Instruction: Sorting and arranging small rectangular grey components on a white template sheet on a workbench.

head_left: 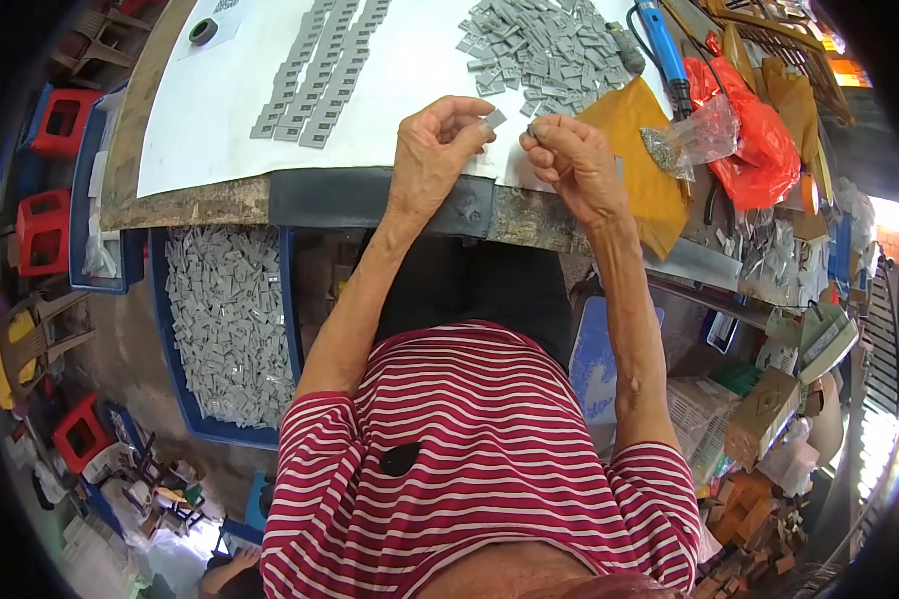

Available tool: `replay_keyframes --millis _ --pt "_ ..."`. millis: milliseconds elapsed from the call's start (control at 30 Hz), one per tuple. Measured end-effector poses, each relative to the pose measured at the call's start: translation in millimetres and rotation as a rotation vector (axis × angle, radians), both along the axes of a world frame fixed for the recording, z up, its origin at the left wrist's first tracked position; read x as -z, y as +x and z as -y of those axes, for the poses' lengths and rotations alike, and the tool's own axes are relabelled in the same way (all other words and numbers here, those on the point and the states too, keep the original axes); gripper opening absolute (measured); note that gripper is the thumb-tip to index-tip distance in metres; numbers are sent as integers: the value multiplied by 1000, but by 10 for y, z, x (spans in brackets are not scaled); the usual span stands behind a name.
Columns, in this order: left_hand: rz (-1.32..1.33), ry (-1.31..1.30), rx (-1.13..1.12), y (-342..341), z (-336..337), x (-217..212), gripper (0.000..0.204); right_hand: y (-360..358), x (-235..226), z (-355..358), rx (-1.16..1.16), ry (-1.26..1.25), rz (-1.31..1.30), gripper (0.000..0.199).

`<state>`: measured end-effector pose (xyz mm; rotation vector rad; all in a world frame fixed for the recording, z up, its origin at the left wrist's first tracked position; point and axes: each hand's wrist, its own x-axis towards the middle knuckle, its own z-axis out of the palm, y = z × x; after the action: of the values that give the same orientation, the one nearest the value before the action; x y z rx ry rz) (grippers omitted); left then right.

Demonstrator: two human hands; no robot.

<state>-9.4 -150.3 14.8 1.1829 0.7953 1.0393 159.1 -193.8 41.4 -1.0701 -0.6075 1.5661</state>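
Between thumb and forefinger of my left hand (432,148) is a small flat grey plastic piece (495,118), held above the white sheet (410,80) on the table. My right hand (581,160) is closed in a pinch just to the right of it, its fingertips apart from the piece. Whatever lies in that pinch is too small and covered to make out. Beyond my left hand, similar grey pieces lie in three long overlapping rows (315,75). Past my right hand a loose heap of grey pieces (549,50) spreads out.
At the right lie a blue electric screwdriver (661,40), brown paper (659,215), a clear bag of small metal parts (659,150) and a red plastic bag (764,150). A black tape roll (203,32) sits far left. Below the table's left side, a blue tray (232,432) holds many grey pieces.
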Motion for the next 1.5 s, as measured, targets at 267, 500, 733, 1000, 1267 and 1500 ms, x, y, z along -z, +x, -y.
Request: replay_keyframes --millis 267,500,733,1000,1267,1500 --pt "-61 41 19 -27 4 0 23 -247 -51 -57 53 86 263 12" --pt "-59 27 102 -34 3 -37 22 -259 -55 -92 12 135 349 12" --pt "34 -47 34 -28 -12 -13 16 -225 -25 -73 53 85 271 10" --pt "39 -62 -21 -21 -6 -26 18 -231 72 -11 47 81 213 7" --pt "16 -64 -30 -11 -3 18 17 -319 114 -4 60 104 192 9" --pt "-127 40 -117 4 28 -25 14 -340 120 -11 92 124 293 9"
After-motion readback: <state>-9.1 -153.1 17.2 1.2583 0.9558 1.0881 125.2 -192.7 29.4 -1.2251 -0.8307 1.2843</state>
